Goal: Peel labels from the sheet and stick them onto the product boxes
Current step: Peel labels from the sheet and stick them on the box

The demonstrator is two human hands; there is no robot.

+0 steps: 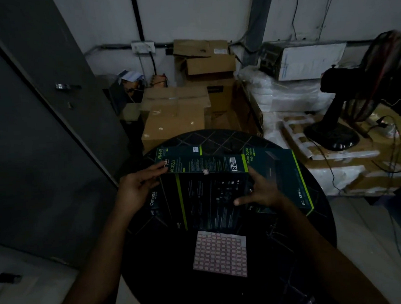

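A sheet of small pink-edged labels [220, 253] lies flat on the round black table [315, 234], close to me. Behind it a dark product box [204, 198] stands tilted, and one small label [205, 171] sits on its upper side. My left hand [136, 189] grips the box's left end. My right hand [261, 191] rests against its right end with the fingers spread. A second dark box with lime stripes [281, 170] lies at the right. A third box [178, 151] lies behind.
Brown cartons [174, 113] are stacked beyond the table. White bagged goods [289, 93] and a black fan [341, 112] stand at the right. A grey metal cabinet [31, 137] fills the left side. The room is dim.
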